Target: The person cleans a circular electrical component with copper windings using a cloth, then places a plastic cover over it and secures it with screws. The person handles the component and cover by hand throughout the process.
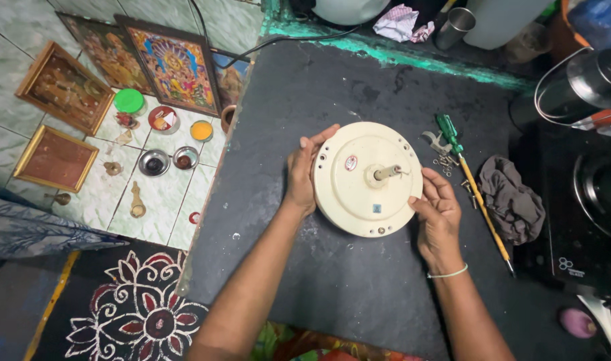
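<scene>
Dark stone counter, tiled floor at left. Left hand fingers clasp the left rim of a cream round motor housing; right hand fingers grip its right rim. Housing lies flat mid-counter, short shaft sticking up from its centre. Just right: green-handled screwdriver, pliers, loose screws. Grey rag beyond them. Framed pictures and small bowls on the tiled floor.

Dark stone slab, cream motor disc, screwdriver, rag (crumpled), loose screws
</scene>
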